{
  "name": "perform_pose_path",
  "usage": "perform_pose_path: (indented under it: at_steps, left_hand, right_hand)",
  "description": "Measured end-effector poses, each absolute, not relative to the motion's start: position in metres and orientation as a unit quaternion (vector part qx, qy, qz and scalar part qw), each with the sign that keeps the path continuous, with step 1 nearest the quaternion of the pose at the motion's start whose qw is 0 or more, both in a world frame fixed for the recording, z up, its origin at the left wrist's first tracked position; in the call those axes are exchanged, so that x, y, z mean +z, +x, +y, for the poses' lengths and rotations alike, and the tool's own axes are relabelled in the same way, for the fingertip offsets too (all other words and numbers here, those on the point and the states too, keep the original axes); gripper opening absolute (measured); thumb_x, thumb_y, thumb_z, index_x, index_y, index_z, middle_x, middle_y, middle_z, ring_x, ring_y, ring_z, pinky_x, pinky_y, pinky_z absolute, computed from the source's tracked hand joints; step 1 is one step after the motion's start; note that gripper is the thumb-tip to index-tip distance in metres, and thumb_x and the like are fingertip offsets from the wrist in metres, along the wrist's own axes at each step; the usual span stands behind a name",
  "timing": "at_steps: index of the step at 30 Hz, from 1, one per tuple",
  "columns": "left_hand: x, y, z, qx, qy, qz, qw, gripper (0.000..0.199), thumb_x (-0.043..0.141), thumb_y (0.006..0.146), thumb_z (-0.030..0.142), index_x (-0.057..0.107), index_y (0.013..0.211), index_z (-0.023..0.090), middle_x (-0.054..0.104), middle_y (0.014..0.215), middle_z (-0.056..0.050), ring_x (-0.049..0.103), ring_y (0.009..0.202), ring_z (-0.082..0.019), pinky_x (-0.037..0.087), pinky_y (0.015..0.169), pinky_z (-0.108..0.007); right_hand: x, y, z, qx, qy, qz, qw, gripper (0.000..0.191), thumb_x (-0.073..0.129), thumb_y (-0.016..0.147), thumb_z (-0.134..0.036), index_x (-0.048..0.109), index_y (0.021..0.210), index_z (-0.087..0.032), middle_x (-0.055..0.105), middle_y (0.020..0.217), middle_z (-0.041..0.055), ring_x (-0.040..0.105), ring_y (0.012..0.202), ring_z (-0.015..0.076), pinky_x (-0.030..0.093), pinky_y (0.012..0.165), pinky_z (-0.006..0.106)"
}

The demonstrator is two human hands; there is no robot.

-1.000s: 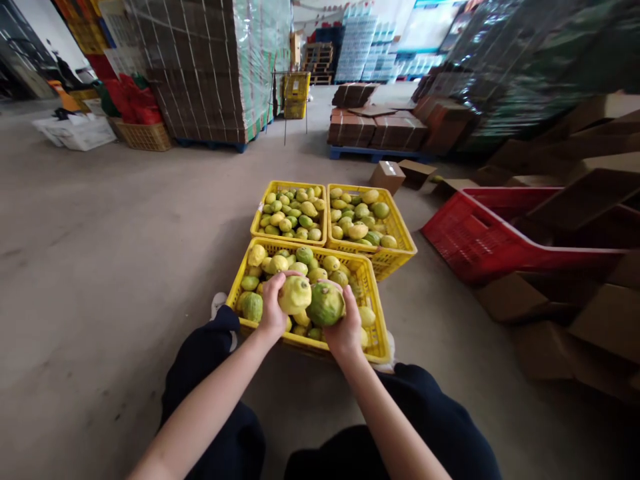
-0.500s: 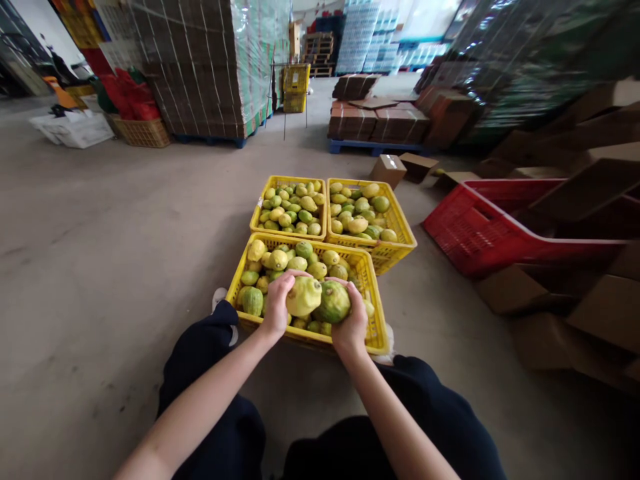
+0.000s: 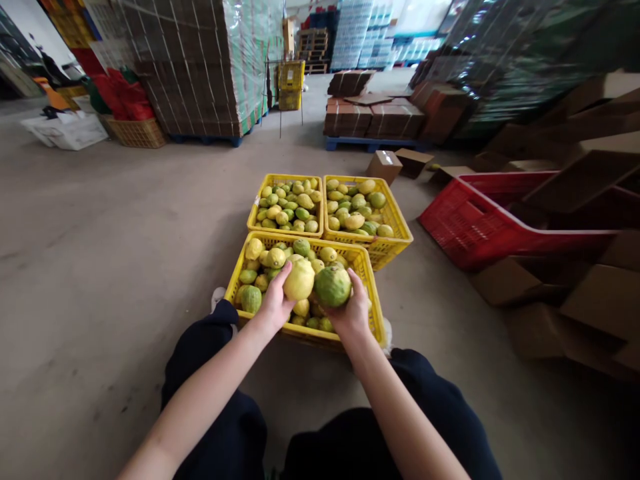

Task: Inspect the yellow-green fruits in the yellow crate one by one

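My left hand (image 3: 275, 301) is closed round a large yellow lemon (image 3: 299, 279), thumb along its left side. In my right hand (image 3: 351, 307) rests a mostly green lemon (image 3: 333, 287), fingers curled round its right side and underside. The two fruits are side by side with a narrow gap, both above the near yellow crate (image 3: 373, 293). That crate holds many lemons, from yellow to green, among them a ribbed green one (image 3: 251, 299) at its left. My hands hide part of the fruit below.
Behind stand two more yellow crates of lemons, a left one (image 3: 250, 217) and a right one (image 3: 395, 250). To the right is a red crate (image 3: 457, 223) among cardboard boxes (image 3: 530, 287). A small carton (image 3: 384, 166) and a blue pallet (image 3: 373, 143) lie farther back.
The lemons have been turned in my hands and moved slightly apart and up. Both stay held. The whole view has shifted a little.
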State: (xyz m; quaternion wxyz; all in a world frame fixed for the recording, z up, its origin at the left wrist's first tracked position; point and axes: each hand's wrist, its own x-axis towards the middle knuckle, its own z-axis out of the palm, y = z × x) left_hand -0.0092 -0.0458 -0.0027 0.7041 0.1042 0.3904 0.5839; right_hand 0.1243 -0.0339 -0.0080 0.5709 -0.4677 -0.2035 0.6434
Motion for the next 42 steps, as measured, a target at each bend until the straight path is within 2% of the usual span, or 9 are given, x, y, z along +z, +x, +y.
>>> perform_pose_path:
  at_steps: [4, 7, 10, 16, 23, 31, 35, 39, 42]
  left_hand:
    - [-0.008, -0.015, -0.044, 0.562, 0.042, 0.382, 0.732, 0.045, 0.053, 0.093, 0.051, 0.063, 0.121, 0.018, 0.074, 0.108, -0.011, 0.070, 0.105, -0.028, 0.061, 0.086, -0.040]
    - [-0.010, -0.015, -0.045, 0.554, -0.020, 0.379, 0.741, 0.042, 0.045, 0.097, 0.046, 0.061, 0.122, 0.017, 0.074, 0.097, -0.011, 0.072, 0.090, -0.024, 0.062, 0.078, -0.037]
    - [-0.004, -0.015, -0.045, 0.543, -0.084, 0.385, 0.742, 0.041, 0.044, 0.098, 0.038, 0.060, 0.125, 0.012, 0.073, 0.090, -0.012, 0.072, 0.078, -0.022, 0.063, 0.071, -0.034]
    - [0.009, -0.019, -0.045, 0.556, -0.127, 0.394, 0.721, 0.040, 0.040, 0.099, 0.030, 0.058, 0.130, 0.012, 0.072, 0.094, -0.013, 0.072, 0.075, -0.024, 0.063, 0.064, -0.037]
    - [0.016, -0.022, -0.045, 0.576, -0.095, 0.375, 0.720, 0.042, 0.046, 0.099, 0.035, 0.056, 0.134, 0.014, 0.072, 0.103, -0.011, 0.070, 0.077, -0.019, 0.062, 0.067, -0.027]
    - [0.011, -0.018, -0.045, 0.503, 0.020, 0.455, 0.734, 0.043, 0.045, 0.098, 0.049, 0.064, 0.117, 0.016, 0.072, 0.090, -0.009, 0.069, 0.071, -0.020, 0.047, 0.049, -0.022]
    - [0.010, -0.020, -0.046, 0.503, -0.008, 0.424, 0.753, 0.039, 0.051, 0.094, 0.046, 0.066, 0.113, 0.016, 0.069, 0.077, -0.007, 0.064, 0.061, -0.019, 0.050, 0.054, -0.026]
    - [0.007, -0.018, -0.048, 0.557, -0.029, 0.364, 0.746, 0.043, 0.060, 0.087, 0.047, 0.067, 0.114, 0.014, 0.073, 0.087, -0.009, 0.068, 0.075, -0.022, 0.055, 0.067, -0.031]
    - [0.004, -0.012, -0.051, 0.607, -0.032, 0.319, 0.727, 0.041, 0.058, 0.088, 0.043, 0.069, 0.113, 0.013, 0.075, 0.093, -0.011, 0.071, 0.091, -0.025, 0.056, 0.080, -0.034]
  right_hand:
    - [0.003, 0.130, -0.033, 0.713, -0.415, -0.171, 0.538, 0.038, 0.065, 0.075, -0.058, 0.065, 0.094, -0.025, 0.076, 0.083, 0.0029, 0.073, 0.075, 0.0257, 0.060, 0.057, 0.037]
    - [0.009, 0.128, -0.032, 0.732, -0.412, -0.159, 0.519, 0.030, 0.071, 0.072, -0.044, 0.065, 0.094, -0.025, 0.076, 0.082, 0.0022, 0.071, 0.071, 0.0235, 0.059, 0.053, 0.033]
    - [0.013, 0.124, -0.032, 0.741, -0.435, -0.124, 0.497, 0.023, 0.067, 0.079, -0.043, 0.066, 0.091, -0.023, 0.074, 0.075, 0.0017, 0.069, 0.063, 0.0202, 0.057, 0.048, 0.029]
    - [0.016, 0.121, -0.032, 0.755, -0.444, -0.071, 0.477, 0.020, 0.058, 0.089, -0.039, 0.066, 0.095, -0.022, 0.074, 0.072, 0.0019, 0.070, 0.063, 0.0204, 0.056, 0.049, 0.029]
    - [0.020, 0.121, -0.034, 0.750, -0.430, -0.087, 0.495, 0.011, 0.062, 0.087, -0.026, 0.064, 0.097, -0.023, 0.074, 0.076, 0.0002, 0.070, 0.062, 0.0185, 0.061, 0.052, 0.030]
    - [0.022, 0.129, -0.034, 0.772, -0.437, -0.107, 0.450, 0.025, 0.058, 0.091, -0.040, 0.064, 0.099, -0.017, 0.071, 0.069, 0.0025, 0.067, 0.052, 0.0184, 0.057, 0.039, 0.029]
    - [0.021, 0.128, -0.034, 0.770, -0.441, -0.134, 0.442, 0.029, 0.060, 0.087, -0.045, 0.063, 0.097, -0.017, 0.070, 0.068, 0.0021, 0.064, 0.050, 0.0173, 0.054, 0.039, 0.027]
    - [0.015, 0.123, -0.036, 0.703, -0.461, -0.209, 0.500, 0.028, 0.070, 0.078, -0.041, 0.063, 0.093, -0.020, 0.070, 0.075, -0.0007, 0.064, 0.061, 0.0156, 0.054, 0.050, 0.026]
    - [0.004, 0.118, -0.038, 0.633, -0.483, -0.321, 0.513, 0.035, 0.079, 0.067, -0.047, 0.061, 0.083, -0.022, 0.068, 0.075, -0.0025, 0.063, 0.070, 0.0165, 0.053, 0.059, 0.026]
